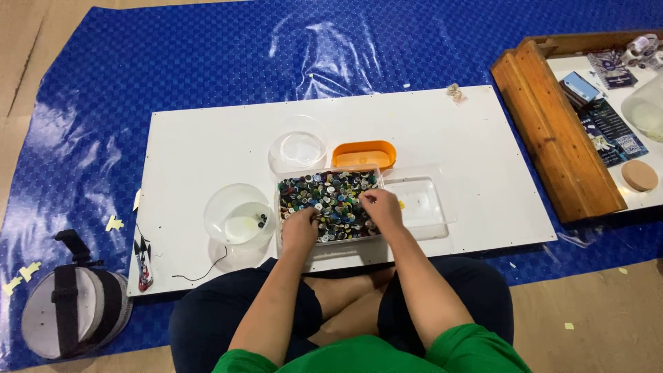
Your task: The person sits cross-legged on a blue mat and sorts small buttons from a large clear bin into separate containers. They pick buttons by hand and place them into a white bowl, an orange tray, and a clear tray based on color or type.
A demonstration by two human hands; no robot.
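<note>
A clear rectangular tray full of several small mixed-colour buttons sits on a white board in front of me. My left hand rests knuckles-up in the buttons at the tray's near left, fingers curled. My right hand is at the tray's right side, fingertips pinched together over the buttons; whether it holds one is too small to tell. A clear bowl left of the tray holds a few dark buttons.
A second clear bowl and an orange dish stand behind the tray, a clear lid lies to its right. A wooden-edged table with items stands far right. A round strapped object lies on the blue mat.
</note>
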